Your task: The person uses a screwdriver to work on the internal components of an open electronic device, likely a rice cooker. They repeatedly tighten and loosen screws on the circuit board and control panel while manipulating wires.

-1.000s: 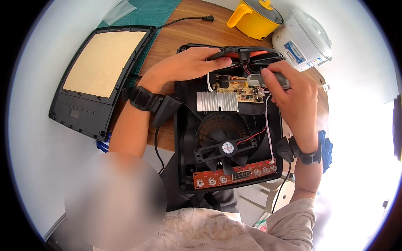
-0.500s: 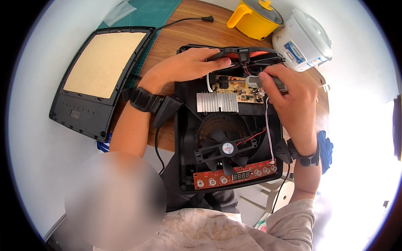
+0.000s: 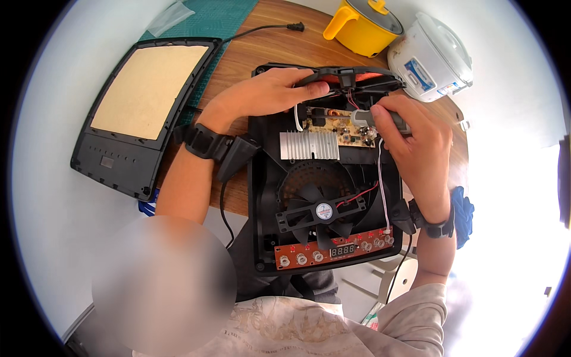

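Observation:
An opened induction cooker base (image 3: 262,196) rests in front of me, partly over the table's edge. My left hand (image 3: 279,90) grips the rim of the black coil holder (image 3: 342,77), tilted up at the far end. A screwdriver (image 3: 361,118) with a grey handle is in my right hand (image 3: 410,128). Its shaft points left across the tan circuit board (image 3: 357,135); I cannot make out what its tip touches. Below the board stand a finned metal heat sink (image 3: 309,146) and a black fan (image 3: 324,211). An orange display board (image 3: 303,257) lies along the near edge.
To the left lies the cooker's black top cover (image 3: 125,160), partly on a green cutting mat (image 3: 220,24). A black power plug (image 3: 295,27) is behind it. A yellow pot (image 3: 363,33) and a white rice cooker (image 3: 425,59) stand at the far right. Blue cloth (image 3: 462,217) hangs right.
My right hand and the screwdriver have shifted very slightly to the right. My left hand keeps its hold on the coil holder.

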`<act>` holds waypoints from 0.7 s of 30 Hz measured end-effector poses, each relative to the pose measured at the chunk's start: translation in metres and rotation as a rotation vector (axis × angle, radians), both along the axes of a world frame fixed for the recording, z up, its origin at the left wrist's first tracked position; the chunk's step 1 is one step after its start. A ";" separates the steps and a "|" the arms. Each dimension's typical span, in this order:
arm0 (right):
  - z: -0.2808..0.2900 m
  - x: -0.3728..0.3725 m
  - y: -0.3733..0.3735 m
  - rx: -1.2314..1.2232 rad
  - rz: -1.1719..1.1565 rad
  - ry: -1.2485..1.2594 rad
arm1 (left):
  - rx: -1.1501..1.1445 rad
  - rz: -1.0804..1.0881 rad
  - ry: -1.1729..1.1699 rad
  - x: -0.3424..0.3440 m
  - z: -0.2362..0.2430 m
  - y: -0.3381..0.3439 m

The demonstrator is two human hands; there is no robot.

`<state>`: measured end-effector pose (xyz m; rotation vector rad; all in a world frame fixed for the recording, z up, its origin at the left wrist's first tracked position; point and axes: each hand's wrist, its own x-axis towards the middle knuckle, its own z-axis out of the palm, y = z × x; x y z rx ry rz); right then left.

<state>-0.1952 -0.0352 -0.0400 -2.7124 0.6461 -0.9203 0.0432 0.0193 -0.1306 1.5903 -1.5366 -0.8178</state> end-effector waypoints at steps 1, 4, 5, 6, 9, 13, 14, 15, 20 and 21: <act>0.000 0.000 0.000 -0.011 0.004 -0.003 | 0.000 -0.005 0.001 0.001 -0.002 -0.001; -0.002 0.000 -0.002 -0.072 0.025 -0.011 | -0.006 -0.004 -0.001 0.001 -0.003 -0.001; -0.004 0.000 -0.004 -0.113 0.036 -0.013 | -0.008 -0.002 -0.003 0.001 -0.002 -0.001; -0.005 -0.001 -0.006 -0.154 0.048 -0.015 | -0.019 -0.007 -0.004 0.001 -0.002 -0.001; -0.003 0.000 -0.003 -0.114 0.046 -0.020 | -0.030 -0.012 -0.007 0.001 -0.003 -0.001; -0.003 0.000 -0.003 -0.142 0.057 0.002 | -0.012 -0.010 0.022 0.001 -0.002 0.000; -0.003 0.000 -0.003 -0.153 0.061 0.005 | -0.013 -0.015 0.037 0.000 -0.002 0.000; -0.002 0.000 -0.003 -0.163 0.065 0.008 | -0.008 -0.014 0.027 0.000 -0.002 0.000; -0.003 0.000 -0.002 -0.132 0.048 -0.010 | 0.007 -0.028 0.040 -0.001 0.003 0.001; -0.003 -0.001 -0.002 -0.130 0.046 -0.016 | -0.003 -0.018 0.030 0.000 0.001 0.000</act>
